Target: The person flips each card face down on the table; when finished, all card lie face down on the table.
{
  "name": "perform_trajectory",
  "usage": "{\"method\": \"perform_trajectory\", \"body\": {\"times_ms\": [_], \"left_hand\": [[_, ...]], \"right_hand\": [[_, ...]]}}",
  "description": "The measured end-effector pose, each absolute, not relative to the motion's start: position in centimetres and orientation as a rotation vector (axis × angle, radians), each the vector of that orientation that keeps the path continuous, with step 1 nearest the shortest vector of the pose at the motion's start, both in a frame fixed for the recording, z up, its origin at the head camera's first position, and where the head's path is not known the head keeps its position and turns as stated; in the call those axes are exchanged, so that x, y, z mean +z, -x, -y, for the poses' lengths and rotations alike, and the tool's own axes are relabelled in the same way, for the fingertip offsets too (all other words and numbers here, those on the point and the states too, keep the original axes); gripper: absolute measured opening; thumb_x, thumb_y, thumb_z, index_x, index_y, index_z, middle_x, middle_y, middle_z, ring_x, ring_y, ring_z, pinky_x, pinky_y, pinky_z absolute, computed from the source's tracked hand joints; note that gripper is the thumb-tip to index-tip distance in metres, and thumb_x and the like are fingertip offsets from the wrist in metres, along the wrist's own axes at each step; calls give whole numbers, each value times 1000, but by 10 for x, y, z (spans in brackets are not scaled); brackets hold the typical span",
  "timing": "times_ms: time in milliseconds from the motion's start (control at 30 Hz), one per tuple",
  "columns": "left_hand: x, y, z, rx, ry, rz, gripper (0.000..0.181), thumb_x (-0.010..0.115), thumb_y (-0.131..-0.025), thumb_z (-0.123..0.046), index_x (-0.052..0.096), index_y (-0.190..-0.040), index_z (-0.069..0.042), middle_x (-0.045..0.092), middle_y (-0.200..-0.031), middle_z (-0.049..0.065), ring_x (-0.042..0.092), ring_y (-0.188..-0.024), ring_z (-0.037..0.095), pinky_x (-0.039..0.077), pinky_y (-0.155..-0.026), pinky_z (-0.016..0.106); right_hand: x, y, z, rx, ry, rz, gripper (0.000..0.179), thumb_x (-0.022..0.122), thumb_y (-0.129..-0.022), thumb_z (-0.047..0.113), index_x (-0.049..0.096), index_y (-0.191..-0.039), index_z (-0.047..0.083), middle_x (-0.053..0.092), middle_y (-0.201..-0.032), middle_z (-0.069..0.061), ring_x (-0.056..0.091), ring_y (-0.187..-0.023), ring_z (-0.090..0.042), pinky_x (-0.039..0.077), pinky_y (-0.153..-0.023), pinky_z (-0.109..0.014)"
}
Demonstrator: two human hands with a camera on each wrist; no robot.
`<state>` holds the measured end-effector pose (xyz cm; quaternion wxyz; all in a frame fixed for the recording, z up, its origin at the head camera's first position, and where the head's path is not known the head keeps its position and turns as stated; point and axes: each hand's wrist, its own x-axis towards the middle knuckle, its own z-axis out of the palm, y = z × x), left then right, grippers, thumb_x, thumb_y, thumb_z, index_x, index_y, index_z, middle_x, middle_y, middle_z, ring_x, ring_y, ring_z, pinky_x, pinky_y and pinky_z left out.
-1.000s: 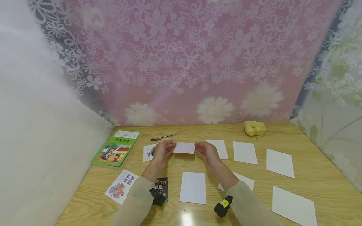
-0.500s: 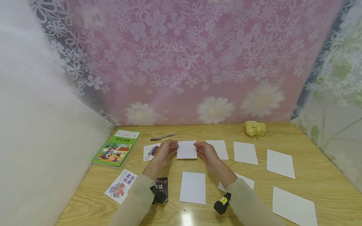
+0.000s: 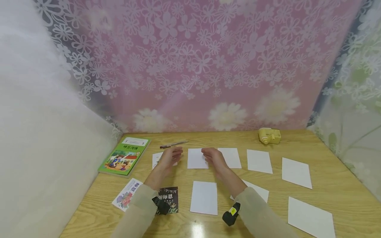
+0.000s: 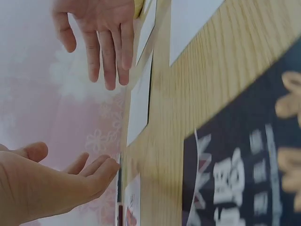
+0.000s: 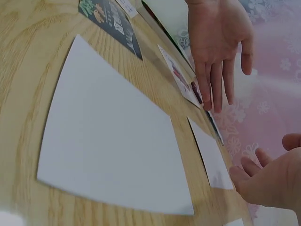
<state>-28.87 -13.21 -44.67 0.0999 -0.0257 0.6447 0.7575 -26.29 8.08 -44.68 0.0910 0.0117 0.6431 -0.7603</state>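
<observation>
A white card [image 3: 194, 159] lies flat on the table between my two hands. Just left of it my left hand [image 3: 167, 161] is held with fingers extended, apart from the card and over a printed card [image 3: 155, 158] that it partly hides. My right hand [image 3: 216, 160] overlaps the white card's right edge in the head view, its fingers loosely extended and gripping nothing. In the right wrist view the same card [image 5: 207, 153] lies beside the right fingers. Below, another white card [image 3: 203, 197] lies nearer me, beside a black printed card [image 3: 172, 199] partly covered by the left wrist camera.
Several more white cards [image 3: 259, 161] are spread to the right. A green picture book [image 3: 125, 155] is at the left, with a flower-printed card [image 3: 126, 195] nearer me. Behind the hands lies a pen [image 3: 174, 144]. A yellow object [image 3: 269, 136] stands at the back right.
The white card between the hands was tilted up and has been laid flat. Both hands have let go of it; the left hand has drawn away to the left.
</observation>
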Motion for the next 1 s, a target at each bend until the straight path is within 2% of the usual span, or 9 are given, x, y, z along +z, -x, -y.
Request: {"method": "perform_trajectory", "body": {"times_ms": [133, 267, 433, 500, 833, 933, 967, 1000], "left_hand": [[-443, 287, 152, 2259, 105, -1947, 47, 37, -110, -16, 46, -145, 14, 40, -153, 35, 37, -146, 46, 30, -125, 49], [-440, 287, 172, 2261, 175, -2000, 48, 39, -110, -16, 45, -148, 12, 40, -155, 33, 37, -146, 46, 29, -125, 50], [-437, 283, 202, 2253, 291, -2024, 52, 35, -110, -18, 36, -154, 12, 33, -159, 34, 33, -148, 47, 27, -126, 51], [-437, 281, 214, 2250, 330, -2013, 54, 35, -110, -19, 33, -155, 11, 29, -161, 35, 29, -150, 47, 26, -127, 49], [-439, 282, 233, 2239, 499, -1945, 56, 42, -107, -21, 35, -155, 8, 31, -159, 35, 33, -149, 45, 29, -125, 50], [-440, 281, 232, 2231, 500, -1937, 58, 43, -106, -23, 35, -156, 7, 31, -159, 35, 32, -148, 45, 31, -123, 52], [-441, 282, 232, 2236, 496, -1934, 58, 43, -106, -23, 35, -156, 7, 30, -159, 36, 32, -148, 46, 31, -123, 52], [-441, 282, 232, 2232, 492, -1942, 59, 42, -106, -24, 34, -156, 7, 30, -159, 36, 32, -148, 46, 32, -123, 52]], "right_hand": [[-446, 268, -67, -2319, 14, -1825, 51, 39, -107, 16, 42, -146, -15, 40, -156, -34, 36, -149, -45, 31, -124, -49], [-448, 273, -50, -2285, 58, -1779, 55, 38, -108, 19, 34, -152, -14, 37, -158, -34, 35, -149, -46, 31, -125, -50], [-451, 280, -24, -2131, 106, -1803, 62, 41, -108, 23, 25, -157, -12, 37, -158, -34, 37, -148, -46, 32, -124, -49], [-452, 283, -15, -2112, 86, -1797, 62, 42, -108, 22, 25, -157, -12, 38, -158, -34, 39, -147, -45, 34, -123, -48], [-461, 295, 9, -2267, -17, -1570, 60, 39, -107, 15, 22, -155, -17, 23, -161, -39, 25, -153, -47, 25, -127, -49], [-460, 293, 16, -2189, 20, -1710, 60, 43, -105, 17, 28, -153, -16, 33, -158, -35, 32, -150, -42, 30, -125, -49], [-460, 293, 17, -2165, 26, -1755, 58, 44, -104, 18, 32, -151, -15, 42, -150, -32, 40, -145, -39, 32, -124, -48], [-459, 293, 19, -2147, 27, -1798, 55, 45, -103, 18, 36, -146, -14, 52, -134, -29, 52, -131, -35, 35, -122, -47]]}}
